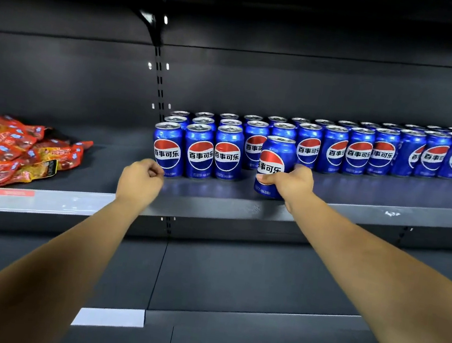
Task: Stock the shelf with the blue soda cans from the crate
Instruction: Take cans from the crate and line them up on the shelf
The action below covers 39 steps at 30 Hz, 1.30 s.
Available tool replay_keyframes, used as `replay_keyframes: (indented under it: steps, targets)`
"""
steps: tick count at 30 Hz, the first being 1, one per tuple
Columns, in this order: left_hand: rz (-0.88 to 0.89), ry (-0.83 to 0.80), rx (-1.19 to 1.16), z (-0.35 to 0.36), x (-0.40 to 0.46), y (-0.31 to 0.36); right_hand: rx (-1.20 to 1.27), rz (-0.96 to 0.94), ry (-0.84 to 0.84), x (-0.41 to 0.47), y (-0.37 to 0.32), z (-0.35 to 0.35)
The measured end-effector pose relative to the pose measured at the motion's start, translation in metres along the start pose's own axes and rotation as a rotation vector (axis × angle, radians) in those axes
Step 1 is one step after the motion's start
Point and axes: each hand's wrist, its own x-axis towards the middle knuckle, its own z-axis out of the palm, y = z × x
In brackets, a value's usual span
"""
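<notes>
Right hand (292, 186) seating a blue can (274, 166) on the shelf (357, 204); left hand (141, 181) curled, empty
Risk: the can may nudge the front row (197, 150) and topple neighbours

Upright blue can (274, 160) at shelf (357, 204) front

On the shelf (358, 200) the rows of cans (358, 153) run from centre toward 3 o'clock, rows standing one behind another. A single can (274, 160) stands before them at the front edge, gripped by the right hand (291, 183). At 9 o'clock of the cans, well apart, lies a heap of snack packets (16, 151). The left hand (141, 182) sits just before the leftmost front can (166, 147).
</notes>
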Motion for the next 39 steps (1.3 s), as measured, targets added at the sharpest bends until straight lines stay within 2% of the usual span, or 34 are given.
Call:
replay_keyframes:
  steps: [4, 10, 14, 18, 24, 28, 33, 39]
  targets:
    - [-0.079, -0.02, -0.052, 0.008, 0.018, -0.006, -0.057, -0.055, -0.035, 0.007, 0.002, 0.007]
    - [-0.275, -0.167, -0.048, 0.024, 0.045, -0.013, -0.143, -0.113, -0.001, 0.017, 0.002, 0.014]
    - [-0.26, -0.203, -0.052, 0.029, 0.057, -0.021, -0.243, -0.158, 0.002, 0.033, 0.011, 0.025]
    - [-0.273, -0.188, -0.02, 0.03, 0.061, -0.024, -0.467, -0.159, 0.054, 0.041, 0.015, 0.033]
    - [-0.249, -0.162, -0.012, 0.031, 0.058, -0.022, -0.377, -0.191, -0.063, 0.039, 0.016, 0.031]
    - [-0.235, -0.156, -0.013, 0.031, 0.056, -0.021, -0.275, -0.232, -0.007, 0.033, 0.014, 0.029]
    - [-0.23, -0.162, -0.013, 0.032, 0.056, -0.023, -0.482, -0.272, 0.045, 0.034, 0.017, 0.027]
    - [-0.241, -0.166, -0.001, 0.033, 0.059, -0.026, -0.482, -0.26, 0.03, 0.031, 0.015, 0.028]
